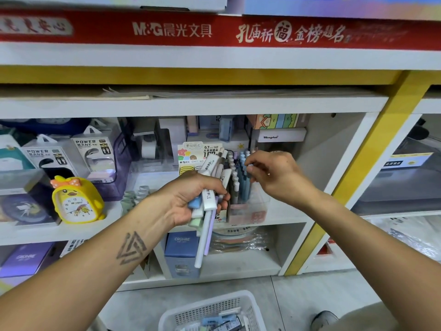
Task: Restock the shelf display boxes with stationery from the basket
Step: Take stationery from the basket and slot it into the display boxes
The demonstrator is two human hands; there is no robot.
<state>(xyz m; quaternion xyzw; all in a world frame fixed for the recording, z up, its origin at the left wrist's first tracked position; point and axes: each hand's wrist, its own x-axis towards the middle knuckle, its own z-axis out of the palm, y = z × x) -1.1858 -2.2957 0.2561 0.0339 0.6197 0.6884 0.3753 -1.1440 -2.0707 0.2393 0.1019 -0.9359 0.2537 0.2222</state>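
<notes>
Pastel pens (pixel 207 206), white, blue, green and lilac, sit bunched in the left hand (pixel 191 199), fingers curled tight round them. The right hand (pixel 269 173) pinches one blue pen (pixel 249 169) above the clear display box (pixel 248 211) at the shelf's front edge. White basket (pixel 214 311) on the floor below.

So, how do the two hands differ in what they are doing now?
The left hand grips a whole bundle of pens, while the right hand pinches only one pen top in the display box. The left hand is lower and in front of the shelf; the right hand reaches higher, over the box. Both hold pens.
</notes>
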